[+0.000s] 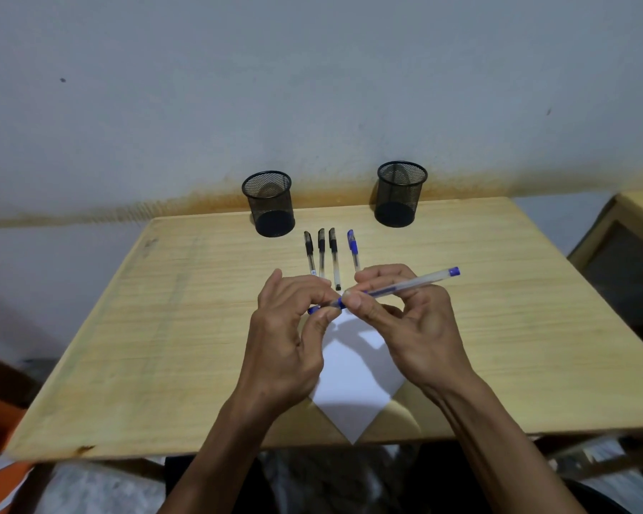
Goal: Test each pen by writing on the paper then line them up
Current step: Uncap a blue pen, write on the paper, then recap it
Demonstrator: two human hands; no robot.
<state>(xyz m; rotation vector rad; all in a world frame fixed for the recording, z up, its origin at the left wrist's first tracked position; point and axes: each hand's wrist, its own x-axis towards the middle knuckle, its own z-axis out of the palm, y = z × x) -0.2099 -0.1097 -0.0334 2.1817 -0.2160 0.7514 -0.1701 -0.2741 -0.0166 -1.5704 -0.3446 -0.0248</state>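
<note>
Both hands hold one blue pen point(405, 286) above the white paper point(353, 380). My right hand point(405, 320) pinches its clear barrel, blue end pointing up and right. My left hand point(290, 328) grips the blue cap end at the pen's left tip. Beyond the hands, three black-capped pens point(322, 250) lie side by side, caps toward the wall. A blue-capped pen point(353, 248) lies just right of them, its lower end hidden behind my right fingers. The paper sits turned like a diamond, partly covered by both hands.
Two black mesh pen cups stand at the table's far edge, one on the left point(270, 204) and one on the right point(399, 194). The wooden table point(164, 328) meets a grey wall. Another wooden piece point(631, 231) stands at the right.
</note>
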